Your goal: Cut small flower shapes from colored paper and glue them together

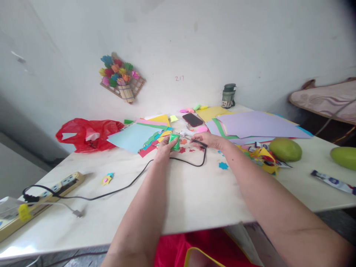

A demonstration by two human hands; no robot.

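My left hand (166, 146) grips a small shiny green packet (174, 141) above the middle of the table. In my right hand (207, 139) is a soldering iron (199, 142) with a black handle. Its thin metal tip points left and reaches close to the top of the packet; I cannot tell whether they touch. A black cord (189, 162) runs from the handle leftward over the table. Red paper cut-outs (182, 150) lie beneath and between my hands. A blue star-shaped cut-out (223, 165) rests below my right wrist.
The cord leads to a power strip (69, 181) at the left. Coloured paper sheets (250, 124), a phone (192, 119), a red plastic bag (83, 135) and a tumbler (228, 95) stand or lie farther back. Green fruit (285, 149) and a tube (333, 181) are on the right.
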